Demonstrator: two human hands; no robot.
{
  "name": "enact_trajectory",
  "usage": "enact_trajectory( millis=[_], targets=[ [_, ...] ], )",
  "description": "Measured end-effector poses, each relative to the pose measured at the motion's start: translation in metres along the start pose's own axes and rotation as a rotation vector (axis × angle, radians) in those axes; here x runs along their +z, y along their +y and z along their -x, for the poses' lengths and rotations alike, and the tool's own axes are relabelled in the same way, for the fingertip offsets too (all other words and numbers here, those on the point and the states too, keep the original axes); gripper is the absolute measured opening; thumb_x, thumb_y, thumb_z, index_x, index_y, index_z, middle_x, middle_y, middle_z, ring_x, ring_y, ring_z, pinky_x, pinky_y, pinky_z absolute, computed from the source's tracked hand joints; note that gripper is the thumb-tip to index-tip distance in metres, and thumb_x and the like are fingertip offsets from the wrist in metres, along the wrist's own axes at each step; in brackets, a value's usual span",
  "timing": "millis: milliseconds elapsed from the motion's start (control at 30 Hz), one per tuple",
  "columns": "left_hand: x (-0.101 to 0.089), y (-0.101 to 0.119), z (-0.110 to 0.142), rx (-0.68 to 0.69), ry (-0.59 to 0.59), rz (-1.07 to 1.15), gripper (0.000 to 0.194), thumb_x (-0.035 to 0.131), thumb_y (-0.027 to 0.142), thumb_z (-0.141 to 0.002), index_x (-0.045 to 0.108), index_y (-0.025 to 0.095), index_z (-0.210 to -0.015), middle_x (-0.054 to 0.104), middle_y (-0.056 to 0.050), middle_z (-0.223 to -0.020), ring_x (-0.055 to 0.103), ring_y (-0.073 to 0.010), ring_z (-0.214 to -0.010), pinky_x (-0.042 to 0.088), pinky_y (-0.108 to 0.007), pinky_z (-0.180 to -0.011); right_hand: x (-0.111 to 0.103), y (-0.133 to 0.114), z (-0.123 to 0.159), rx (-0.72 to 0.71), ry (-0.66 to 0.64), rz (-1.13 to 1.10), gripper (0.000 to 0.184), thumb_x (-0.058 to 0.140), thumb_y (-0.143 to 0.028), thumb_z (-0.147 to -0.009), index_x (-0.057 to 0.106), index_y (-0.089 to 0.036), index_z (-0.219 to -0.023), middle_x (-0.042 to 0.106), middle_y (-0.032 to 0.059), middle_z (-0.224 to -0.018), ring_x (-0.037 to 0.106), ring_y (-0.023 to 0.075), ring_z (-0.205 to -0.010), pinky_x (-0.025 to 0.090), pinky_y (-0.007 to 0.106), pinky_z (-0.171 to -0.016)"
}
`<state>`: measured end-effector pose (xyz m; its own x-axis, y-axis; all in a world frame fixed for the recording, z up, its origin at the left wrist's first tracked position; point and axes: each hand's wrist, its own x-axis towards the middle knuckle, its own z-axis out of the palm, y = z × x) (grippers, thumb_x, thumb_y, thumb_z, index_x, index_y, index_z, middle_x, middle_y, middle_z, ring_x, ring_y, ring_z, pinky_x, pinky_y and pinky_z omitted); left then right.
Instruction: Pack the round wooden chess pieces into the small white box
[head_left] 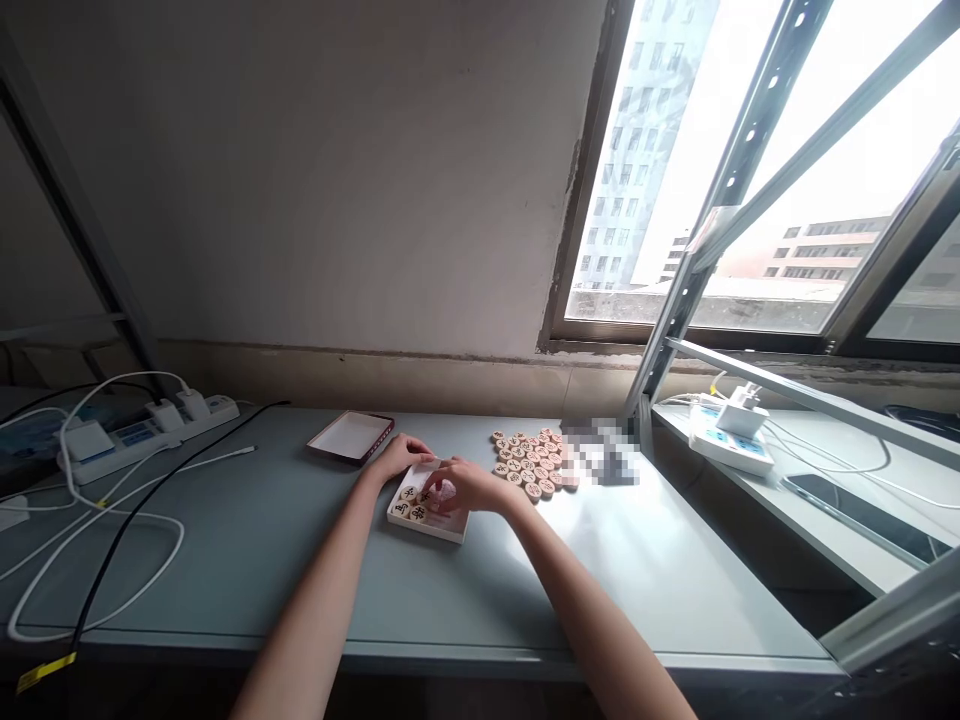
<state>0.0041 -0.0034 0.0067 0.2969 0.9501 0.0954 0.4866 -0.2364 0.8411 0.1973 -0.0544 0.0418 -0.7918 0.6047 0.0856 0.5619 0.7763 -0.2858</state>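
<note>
Right now, our left hand [405, 457] is at the far left edge of an open white box [426, 528], its fingers bent against the rim; we cannot tell whether it grips the box or merely steadies it. Our right hand [466, 487] reaches over the box from the other side with its fingers curled down inside, and we cannot tell whether a piece is pinched there (our own knuckles block the view). The box sits flat on the grey bench [420, 600], in front of us, and in its near left part we see a few round boxed pieces [418, 513] lying with dark characters upward. Just right of the box, near our right hand, loose pieces [528, 463] lie packed in a flat cluster, some lettered dark, others reddish. Behind our left hand stands a dark red lid [349, 437], its pale inside facing up. Farther left we have a white power strip [135, 448] and tangled cables, with a black cable [154, 495] running across them.
</note>
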Motion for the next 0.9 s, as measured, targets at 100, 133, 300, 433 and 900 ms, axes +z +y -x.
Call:
enact_trajectory(
  millis=[100, 133, 300, 433, 900],
  targets=[
    [0.0, 0.0, -0.002, 0.007, 0.005, -0.01, 0.026, 0.065, 0.037, -0.06, 0.071, 0.013, -0.07, 0.07, -0.007, -0.07, 0.062, -0.0205, -0.071, 0.046, -0.027, -0.065, 0.011, -0.008, -0.006, -0.021, 0.025, -0.008, 0.032, 0.068, -0.025, -0.072, 0.064, -0.024, -0.103, 0.061, 0.0055, -0.103, 0.053, 0.0213, -0.094, 0.041, 0.028, -0.073],
    [0.0, -0.001, -0.002, 0.012, 0.005, -0.012, 0.026, 0.065, 0.037, -0.06, 0.071, 0.013, -0.069, 0.07, -0.007, -0.07, 0.062, -0.0205, -0.071, 0.046, -0.027, -0.064, 0.011, -0.007, -0.006, -0.017, 0.037, -0.01, 0.03, 0.068, -0.026, -0.072, 0.064, -0.023, -0.101, 0.061, 0.0056, -0.101, 0.053, 0.0213, -0.093, 0.04, 0.028, -0.072],
    [0.001, -0.002, -0.003, 0.036, 0.014, 0.011, 0.027, 0.066, 0.038, -0.059, 0.071, 0.013, -0.069, 0.07, -0.007, -0.069, 0.061, -0.0196, -0.068, 0.045, -0.027, -0.064, 0.0, 0.018, 0.002, 0.101, 0.221, 0.004, 0.023, 0.062, -0.036, -0.079, 0.063, -0.025, -0.1, 0.06, 0.0037, -0.097, 0.05, 0.0198, -0.093, 0.037, 0.029, -0.077],
    [0.001, -0.002, -0.001, 0.01, 0.018, 0.013, 0.027, 0.067, 0.039, -0.06, 0.071, 0.014, -0.07, 0.07, -0.007, -0.072, 0.062, -0.02, -0.07, 0.046, -0.027, -0.063, -0.006, 0.049, 0.018, 0.459, 0.433, 0.127, 0.025, 0.051, -0.04, -0.086, 0.06, -0.026, -0.105, 0.056, 0.0058, -0.105, 0.045, 0.022, -0.101, 0.034, 0.033, -0.081],
    [0.002, -0.001, 0.0, -0.006, 0.023, 0.014, 0.026, 0.066, 0.039, -0.06, 0.071, 0.015, -0.07, 0.069, -0.005, -0.068, 0.061, -0.0192, -0.067, 0.044, -0.026, -0.06, -0.002, 0.055, 0.018, 0.423, 0.425, 0.326, 0.021, 0.05, -0.028, -0.088, 0.062, -0.025, -0.105, 0.054, 0.0081, -0.113, 0.042, 0.0245, -0.104, 0.028, 0.039, -0.086]
  ],
)
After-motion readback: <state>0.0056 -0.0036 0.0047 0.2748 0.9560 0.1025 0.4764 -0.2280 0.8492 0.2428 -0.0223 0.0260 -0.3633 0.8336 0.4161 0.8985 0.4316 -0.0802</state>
